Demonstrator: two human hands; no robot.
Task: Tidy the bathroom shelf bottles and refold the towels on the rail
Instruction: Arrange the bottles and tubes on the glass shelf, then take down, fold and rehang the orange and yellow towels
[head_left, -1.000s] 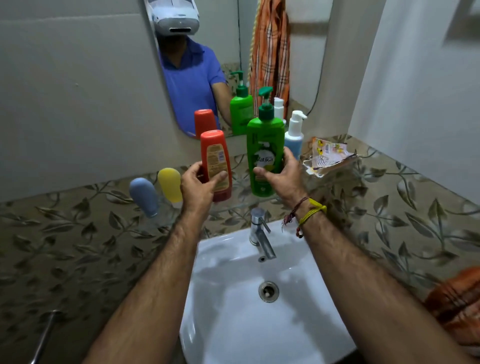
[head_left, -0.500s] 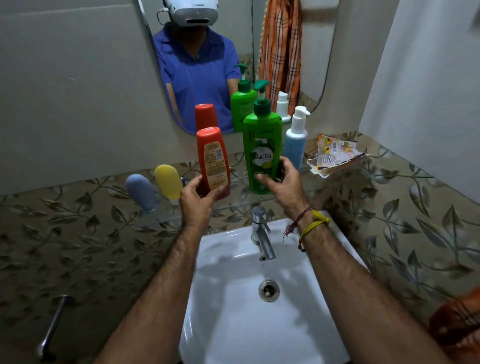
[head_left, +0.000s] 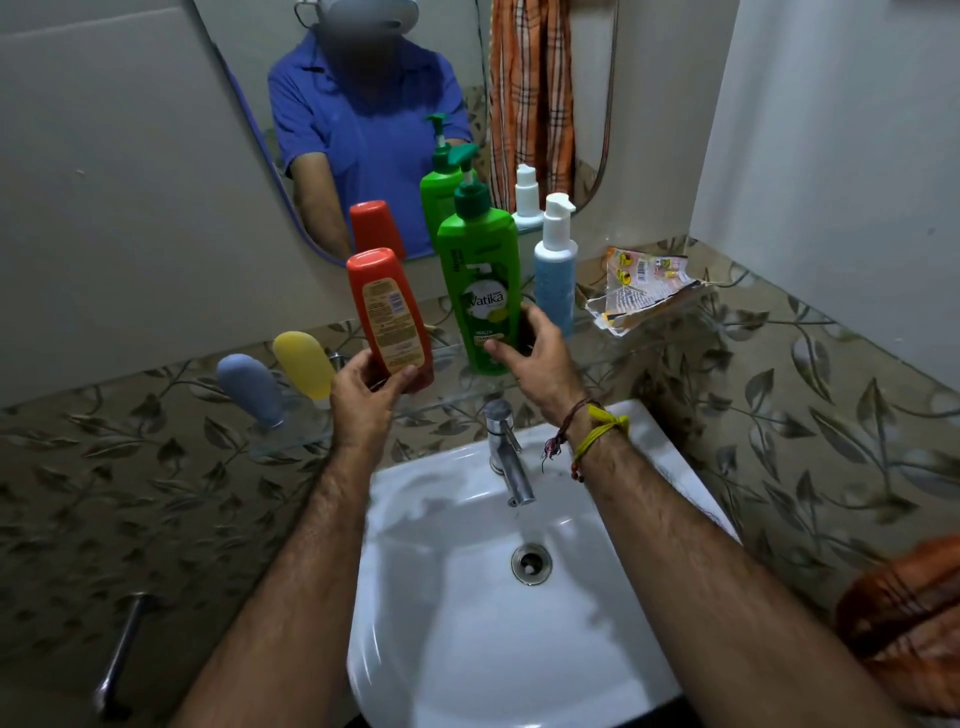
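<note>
My left hand (head_left: 363, 395) grips the base of an orange-red bottle (head_left: 387, 312), which leans a little to the left above the glass shelf (head_left: 291, 441). My right hand (head_left: 535, 358) wraps the lower part of a tall green pump bottle (head_left: 480, 280) that stands upright on the shelf. Just right of it stands a light blue bottle with a white pump (head_left: 555, 270). At the shelf's left end a yellow tube (head_left: 303, 364) and a grey-blue tube (head_left: 249, 389) stand cap down. An orange checked towel (head_left: 904, 618) shows at the lower right edge.
A white basin (head_left: 467, 649) with a chrome tap (head_left: 506, 457) sits below the shelf. Torn packaging (head_left: 644, 291) lies on the shelf's right end. The mirror (head_left: 592, 104) reflects a person and another orange checked cloth. A chrome rail (head_left: 117, 660) sticks out at lower left.
The green bottle has come down from a tilted, raised position and now stands upright next to the blue pump bottle. The orange-red bottle has stayed in my left hand.
</note>
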